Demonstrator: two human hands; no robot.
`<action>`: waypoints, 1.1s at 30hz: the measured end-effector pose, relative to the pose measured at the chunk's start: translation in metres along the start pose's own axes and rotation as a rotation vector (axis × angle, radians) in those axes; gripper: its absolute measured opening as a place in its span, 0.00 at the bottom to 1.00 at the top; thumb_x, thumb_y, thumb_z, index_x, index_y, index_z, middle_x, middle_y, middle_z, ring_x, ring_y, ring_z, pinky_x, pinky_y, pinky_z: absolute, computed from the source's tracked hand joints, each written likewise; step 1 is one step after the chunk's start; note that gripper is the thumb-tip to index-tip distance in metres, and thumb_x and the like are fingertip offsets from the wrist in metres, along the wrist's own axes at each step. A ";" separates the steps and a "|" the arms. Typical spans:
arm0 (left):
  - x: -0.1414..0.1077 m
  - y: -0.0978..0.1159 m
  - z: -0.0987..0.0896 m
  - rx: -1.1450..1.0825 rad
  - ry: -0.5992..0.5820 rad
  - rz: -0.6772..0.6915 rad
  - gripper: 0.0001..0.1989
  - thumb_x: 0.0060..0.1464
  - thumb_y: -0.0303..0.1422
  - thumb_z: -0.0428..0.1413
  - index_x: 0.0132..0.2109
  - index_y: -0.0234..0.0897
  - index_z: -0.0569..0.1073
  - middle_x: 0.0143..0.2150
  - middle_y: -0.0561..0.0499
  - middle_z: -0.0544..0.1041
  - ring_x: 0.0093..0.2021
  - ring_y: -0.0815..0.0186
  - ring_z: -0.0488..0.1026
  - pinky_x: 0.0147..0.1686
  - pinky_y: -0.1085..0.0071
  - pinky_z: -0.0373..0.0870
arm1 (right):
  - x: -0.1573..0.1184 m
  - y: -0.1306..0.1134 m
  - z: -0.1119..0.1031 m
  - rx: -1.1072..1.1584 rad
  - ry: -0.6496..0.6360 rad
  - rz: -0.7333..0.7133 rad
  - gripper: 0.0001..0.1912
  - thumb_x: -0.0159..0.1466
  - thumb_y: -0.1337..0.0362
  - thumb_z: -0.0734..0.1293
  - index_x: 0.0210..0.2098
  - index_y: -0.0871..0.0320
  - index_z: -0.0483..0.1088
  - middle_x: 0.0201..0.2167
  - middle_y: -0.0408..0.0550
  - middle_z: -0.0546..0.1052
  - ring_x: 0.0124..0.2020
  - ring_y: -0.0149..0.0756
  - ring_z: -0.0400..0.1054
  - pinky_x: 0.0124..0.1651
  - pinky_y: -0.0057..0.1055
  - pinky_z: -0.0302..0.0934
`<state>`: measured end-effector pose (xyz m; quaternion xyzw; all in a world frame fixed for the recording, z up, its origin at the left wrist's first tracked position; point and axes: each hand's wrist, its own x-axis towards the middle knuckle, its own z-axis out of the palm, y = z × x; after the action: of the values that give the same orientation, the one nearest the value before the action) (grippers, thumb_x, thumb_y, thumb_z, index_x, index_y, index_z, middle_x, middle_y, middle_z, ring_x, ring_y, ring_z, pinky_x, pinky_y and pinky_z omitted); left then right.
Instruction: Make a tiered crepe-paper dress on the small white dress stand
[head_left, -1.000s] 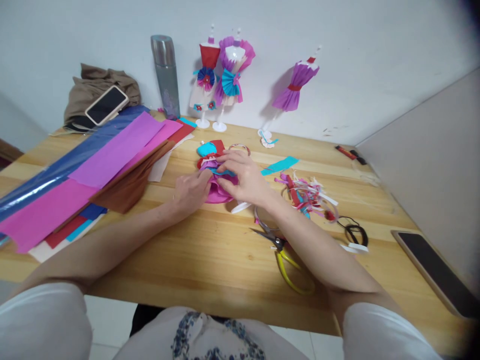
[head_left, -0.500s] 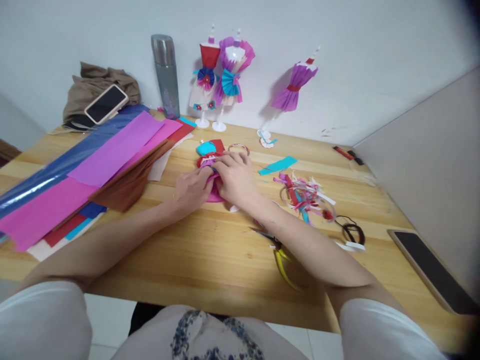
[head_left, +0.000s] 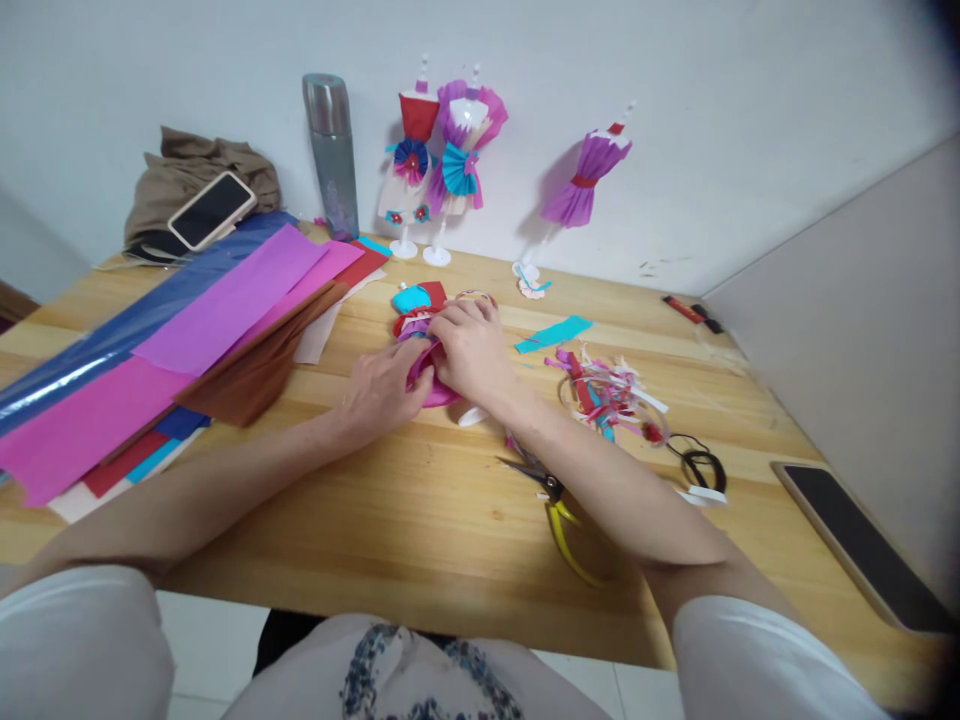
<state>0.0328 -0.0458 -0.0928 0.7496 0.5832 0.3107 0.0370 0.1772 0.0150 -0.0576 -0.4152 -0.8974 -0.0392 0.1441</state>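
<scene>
A small paper dress (head_left: 433, 392) lies on the table, with a blue and red top, a red frill and a magenta skirt. My left hand (head_left: 386, 390) grips the skirt's left side with its fingers bent. From the right, my right hand (head_left: 472, 350) pinches the skirt close to the waist, and its fingers cover part of the dress. A white stand base (head_left: 472, 416) shows just below my right hand. Behind that hand is a ring-shaped band (head_left: 477, 295).
Paper sheets (head_left: 232, 290) lie at the left. Open scissors (head_left: 555, 490) rest beside my right forearm. Paper scraps (head_left: 611, 395), a blue strip (head_left: 555, 334) and a phone (head_left: 855, 540) are at the right. Dressed mannequins (head_left: 416, 150) and a bottle (head_left: 331, 150) stand by the wall.
My left hand has shifted slightly down, and more of the magenta skirt shows between my hands. The white base is a little more visible.
</scene>
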 end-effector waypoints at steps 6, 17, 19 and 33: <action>-0.001 0.002 0.001 -0.101 0.076 -0.029 0.13 0.60 0.33 0.53 0.50 0.39 0.76 0.29 0.52 0.79 0.26 0.68 0.73 0.31 0.70 0.68 | -0.001 0.006 0.004 0.047 -0.005 0.020 0.13 0.63 0.71 0.62 0.42 0.62 0.77 0.47 0.61 0.79 0.57 0.56 0.67 0.60 0.51 0.54; -0.011 -0.011 -0.021 -0.045 0.115 -0.016 0.20 0.59 0.39 0.58 0.57 0.38 0.72 0.52 0.43 0.76 0.40 0.61 0.76 0.37 0.65 0.73 | -0.002 0.006 0.004 0.065 0.019 -0.005 0.09 0.65 0.67 0.63 0.39 0.59 0.76 0.44 0.58 0.80 0.52 0.54 0.69 0.56 0.50 0.60; -0.009 -0.013 -0.019 0.007 0.060 -0.019 0.25 0.56 0.40 0.62 0.59 0.38 0.70 0.54 0.41 0.75 0.50 0.55 0.75 0.45 0.61 0.74 | -0.002 0.007 0.004 0.077 0.018 -0.014 0.09 0.65 0.66 0.63 0.38 0.58 0.76 0.44 0.58 0.80 0.51 0.54 0.69 0.56 0.51 0.60; 0.025 -0.014 0.009 0.177 -0.025 -0.032 0.08 0.65 0.35 0.51 0.42 0.37 0.73 0.44 0.43 0.77 0.48 0.54 0.73 0.50 0.58 0.70 | -0.006 0.015 0.004 0.143 -0.002 -0.104 0.09 0.65 0.66 0.64 0.40 0.57 0.77 0.48 0.57 0.79 0.56 0.53 0.68 0.61 0.52 0.55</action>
<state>0.0288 -0.0162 -0.0953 0.7444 0.6197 0.2479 -0.0169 0.1911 0.0211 -0.0639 -0.3568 -0.9183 0.0179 0.1703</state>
